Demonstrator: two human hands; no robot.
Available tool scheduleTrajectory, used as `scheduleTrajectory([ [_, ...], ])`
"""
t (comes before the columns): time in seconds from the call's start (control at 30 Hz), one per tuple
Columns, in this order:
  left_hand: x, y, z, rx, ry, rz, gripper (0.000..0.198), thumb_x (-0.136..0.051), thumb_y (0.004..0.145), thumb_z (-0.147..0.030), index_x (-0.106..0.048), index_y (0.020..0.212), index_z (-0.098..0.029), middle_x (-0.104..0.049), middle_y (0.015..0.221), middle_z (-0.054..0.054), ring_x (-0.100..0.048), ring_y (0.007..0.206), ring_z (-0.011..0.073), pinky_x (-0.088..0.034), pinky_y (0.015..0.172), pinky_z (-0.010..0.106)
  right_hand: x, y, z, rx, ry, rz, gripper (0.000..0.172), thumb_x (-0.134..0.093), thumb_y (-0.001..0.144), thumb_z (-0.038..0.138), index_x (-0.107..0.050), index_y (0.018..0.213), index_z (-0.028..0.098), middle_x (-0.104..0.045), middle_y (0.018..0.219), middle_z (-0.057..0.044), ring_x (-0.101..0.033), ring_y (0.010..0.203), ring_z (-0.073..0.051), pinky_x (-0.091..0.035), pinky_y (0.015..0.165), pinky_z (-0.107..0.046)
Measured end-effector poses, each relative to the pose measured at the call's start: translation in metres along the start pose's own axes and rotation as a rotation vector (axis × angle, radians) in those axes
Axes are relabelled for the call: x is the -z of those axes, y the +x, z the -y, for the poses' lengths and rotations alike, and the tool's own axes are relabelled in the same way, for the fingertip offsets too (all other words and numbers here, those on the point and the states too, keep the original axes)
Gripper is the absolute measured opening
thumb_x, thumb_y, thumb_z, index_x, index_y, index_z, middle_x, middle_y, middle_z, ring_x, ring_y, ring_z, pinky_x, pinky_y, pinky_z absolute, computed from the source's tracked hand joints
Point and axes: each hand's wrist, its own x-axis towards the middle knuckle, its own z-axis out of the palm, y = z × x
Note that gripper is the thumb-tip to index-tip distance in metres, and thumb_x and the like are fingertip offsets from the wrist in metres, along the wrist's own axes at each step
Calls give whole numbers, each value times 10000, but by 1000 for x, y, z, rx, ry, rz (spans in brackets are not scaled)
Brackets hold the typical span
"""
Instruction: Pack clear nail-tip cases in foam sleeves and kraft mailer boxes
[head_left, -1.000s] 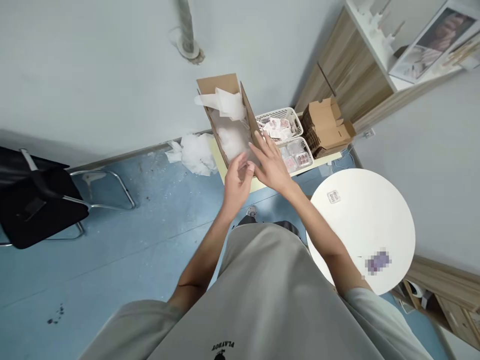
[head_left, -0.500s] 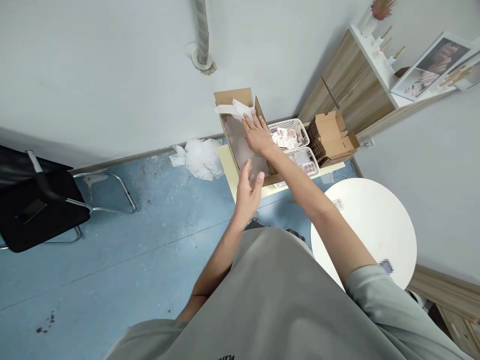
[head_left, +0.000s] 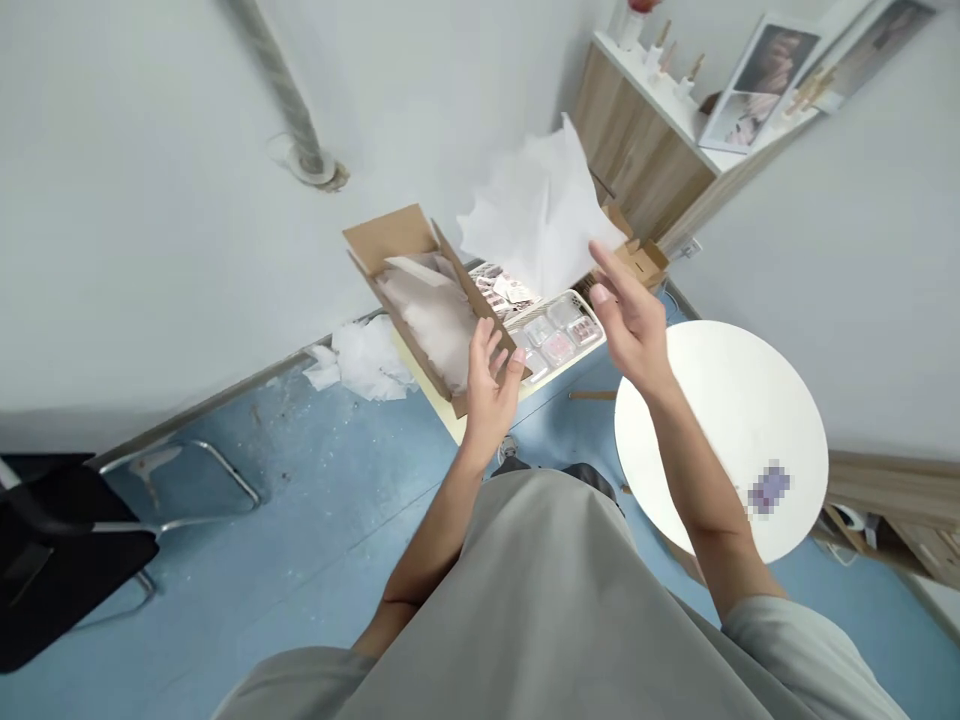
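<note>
Right hand (head_left: 634,325) raised above the white basket (head_left: 581,300), thumb and forefingers pinching the lower corner of a white tissue sheet (head_left: 540,215); sheet lifted clear, fanned upward and creased, its upper edge standing against the wall. Left hand (head_left: 491,385) lower and nearer the body, fingers loosely curled on the near rim of the open cardboard box (head_left: 420,300); firm grip or mere resting contact not certain from this angle. Box tilted on the pale yellow table (head_left: 457,425), lined with further crumpled white paper (head_left: 431,310). Sheet well apart from the left hand, above and to the right of the box, in front of the wooden shelf (head_left: 637,130).

Handling, as judged: sheet very light, limp, without stiffness of its own; likely to sag, flutter or tear under a sharp pull. Best taken at a corner or edge between fingertips, as here, with a second pinch at an opposite edge for spreading flat. Not slippery; fragile only in the sense of ripping and creasing.

Surroundings: clear trays of small items in the basket, folded brown cartons (head_left: 637,260) behind it, round white table (head_left: 724,430) at right, wad of white packing material (head_left: 364,355) on the blue floor, black chair (head_left: 52,560) at left.
</note>
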Motion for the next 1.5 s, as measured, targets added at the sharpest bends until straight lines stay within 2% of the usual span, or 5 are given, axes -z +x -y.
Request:
scheduleTrajectory([
  [0.6,-253,-67,32,465,-287,561,461,-889,936,-547,-784,1241,-218,-847,1274,105,-745,1401,341,-618,1207,493,142,-326,-50,-876,41,-1237,460,-918,853,559,-806,1183,259,-788,1092,-42,-749,972,-212,-705,809,-361],
  [0.8,-329,-107,68,451,-148,595,474,-889,888,-516,-770,1278,-274,-852,1199,76,-787,1289,282,-676,1048,382,171,-408,-81,-1189,-104,-992,590,-671,979,754,-799,1220,231,-710,1508,-186,-618,1489,-373,-533,1251,-637],
  [1.0,-386,-142,76,282,118,772,355,-789,937,-493,-761,1160,-218,-847,1115,71,-801,1121,247,-671,969,340,201,-431,-90,-980,-211,-645,913,-781,910,825,-580,1624,294,-405,1841,-143,-268,1763,-385,-316,1405,-676],
  [1.2,-420,-155,75,367,327,895,394,-765,1004,-605,-689,1053,-221,-833,1033,66,-822,1096,269,-706,938,378,224,-437,-118,-951,75,-719,569,-571,1074,766,-798,1172,254,-825,1240,-122,-759,1226,-303,-614,1125,-488],
  [1.5,-446,-122,134,568,523,753,478,-771,1019,-597,-716,1199,-157,-842,1101,174,-818,1151,343,-679,976,462,229,-481,-169,-1294,364,-827,603,-652,985,812,-739,919,219,-635,648,14,-629,600,-180,-586,603,-336],
])
